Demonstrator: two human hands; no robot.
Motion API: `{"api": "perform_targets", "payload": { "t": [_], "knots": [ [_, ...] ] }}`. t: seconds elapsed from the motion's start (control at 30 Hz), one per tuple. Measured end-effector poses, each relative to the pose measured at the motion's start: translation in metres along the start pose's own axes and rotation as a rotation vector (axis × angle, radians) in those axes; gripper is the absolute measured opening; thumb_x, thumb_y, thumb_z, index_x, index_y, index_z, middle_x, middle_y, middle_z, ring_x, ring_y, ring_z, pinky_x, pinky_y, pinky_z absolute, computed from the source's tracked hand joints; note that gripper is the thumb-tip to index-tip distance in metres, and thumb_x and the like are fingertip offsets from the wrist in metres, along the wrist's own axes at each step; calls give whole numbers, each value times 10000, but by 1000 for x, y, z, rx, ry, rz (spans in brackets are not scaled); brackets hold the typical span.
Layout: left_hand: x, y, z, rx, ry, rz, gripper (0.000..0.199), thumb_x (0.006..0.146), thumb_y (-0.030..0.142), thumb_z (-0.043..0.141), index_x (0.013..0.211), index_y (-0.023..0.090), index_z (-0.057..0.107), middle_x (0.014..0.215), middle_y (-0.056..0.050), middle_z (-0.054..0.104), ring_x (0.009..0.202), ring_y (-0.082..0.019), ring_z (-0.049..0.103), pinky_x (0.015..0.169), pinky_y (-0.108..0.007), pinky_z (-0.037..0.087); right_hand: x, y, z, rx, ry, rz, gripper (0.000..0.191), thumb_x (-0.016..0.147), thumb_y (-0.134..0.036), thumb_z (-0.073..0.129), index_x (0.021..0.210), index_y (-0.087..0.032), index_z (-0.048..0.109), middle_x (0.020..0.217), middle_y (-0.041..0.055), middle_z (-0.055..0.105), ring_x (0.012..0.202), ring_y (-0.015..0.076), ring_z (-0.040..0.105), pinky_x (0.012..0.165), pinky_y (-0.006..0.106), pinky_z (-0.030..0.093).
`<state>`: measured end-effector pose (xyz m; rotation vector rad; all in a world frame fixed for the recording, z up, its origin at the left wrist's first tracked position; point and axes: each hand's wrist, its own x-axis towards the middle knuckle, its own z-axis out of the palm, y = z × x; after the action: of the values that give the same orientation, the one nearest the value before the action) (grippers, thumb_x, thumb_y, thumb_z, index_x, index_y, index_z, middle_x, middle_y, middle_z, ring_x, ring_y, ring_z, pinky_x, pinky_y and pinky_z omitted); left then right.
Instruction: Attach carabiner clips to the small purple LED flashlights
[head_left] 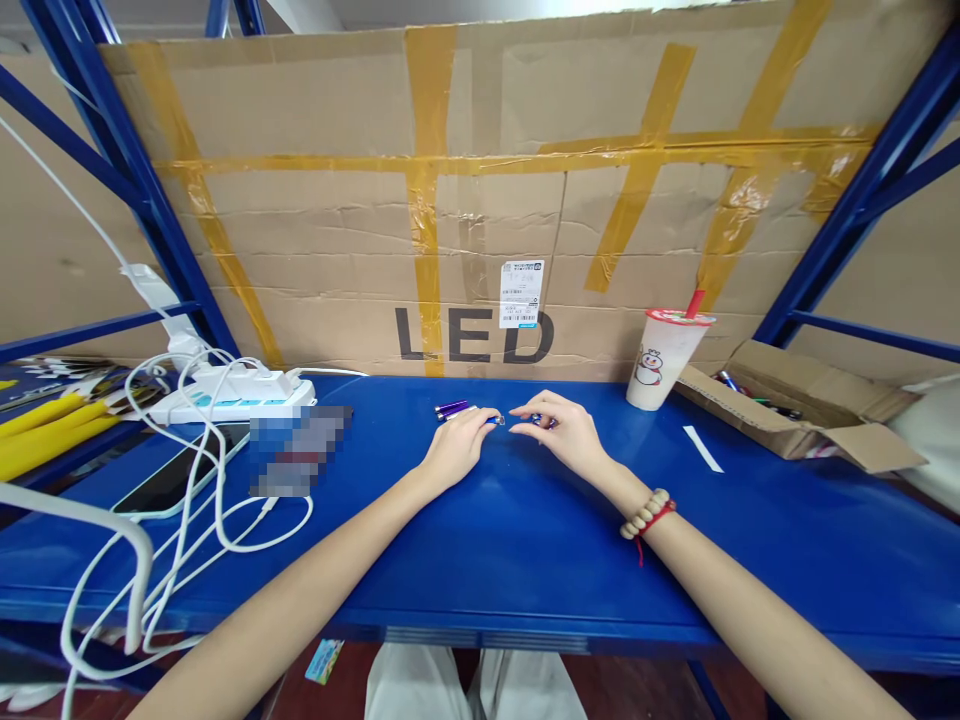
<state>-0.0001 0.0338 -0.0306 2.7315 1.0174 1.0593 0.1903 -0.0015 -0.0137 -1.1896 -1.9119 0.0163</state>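
Observation:
My left hand [456, 443] is closed, pinching a small slim blue piece with a shiny end [495, 420] between thumb and fingertips. Just beyond its knuckles, shiny purple tubes [451, 409] lie on the blue tabletop [517, 560]. My right hand [568, 432] is a short way to the right, its thumb and index finger curved and apart. In the gap between them show small dark blue, shiny pieces [543, 421]; whether they touch the fingers or lie on the tabletop I cannot make out. A bead bracelet [645, 515] circles the right wrist.
At the back right stand a drink cup [660, 360] with a red straw and an open cardboard box [780, 410]. A white strip [703, 449] lies before them. On the left are a power strip [240, 395], tangled white cables [217, 470] and a phone [180, 475]. Cardboard [337, 240] walls the back.

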Motion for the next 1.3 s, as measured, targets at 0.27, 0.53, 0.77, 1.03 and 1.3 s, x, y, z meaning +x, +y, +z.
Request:
{"api": "perform_targets", "payload": {
  "t": [0.27, 0.53, 0.77, 1.03, 1.3],
  "knots": [
    [-1, 1, 2, 46, -41, 97, 270, 915, 228, 317, 1061, 173, 538, 1038, -46, 620, 960, -172, 565, 856, -308, 446, -2, -4, 0, -90, -51, -54, 187, 781, -392, 585, 858, -268, 703, 851, -8, 608, 579, 66, 508, 530, 195, 368],
    [-2, 5, -6, -104, -158, 128, 242, 923, 237, 305, 1009, 171, 521, 998, -42, 607, 892, -162, 549, 791, -282, 435, -5, -1, 2, -21, -61, -22, 197, 777, -403, 587, 744, -256, 713, 794, -16, 602, 557, 55, 496, 509, 195, 344],
    [-5, 8, -8, -265, -196, 71, 175, 917, 246, 330, 957, 157, 475, 994, -66, 593, 893, -160, 561, 769, -270, 435, -6, -4, 0, 11, -78, -18, 220, 781, -413, 576, 750, -248, 717, 791, -5, 599, 545, 56, 486, 511, 197, 347],
    [-5, 9, -10, -334, -203, 36, 137, 912, 240, 337, 925, 158, 445, 1012, -82, 596, 923, -171, 572, 765, -281, 449, -5, 3, 5, 194, -99, 45, 234, 755, -422, 603, 739, -207, 695, 804, 6, 588, 467, 43, 485, 490, 207, 388],
    [-8, 8, -6, -256, -159, 113, 114, 907, 237, 353, 889, 166, 441, 1003, -79, 607, 923, -175, 579, 790, -296, 455, -4, 3, 6, 273, -134, 121, 273, 684, -453, 654, 687, -182, 687, 766, 21, 594, 450, 58, 491, 457, 222, 383]
  ]
}}
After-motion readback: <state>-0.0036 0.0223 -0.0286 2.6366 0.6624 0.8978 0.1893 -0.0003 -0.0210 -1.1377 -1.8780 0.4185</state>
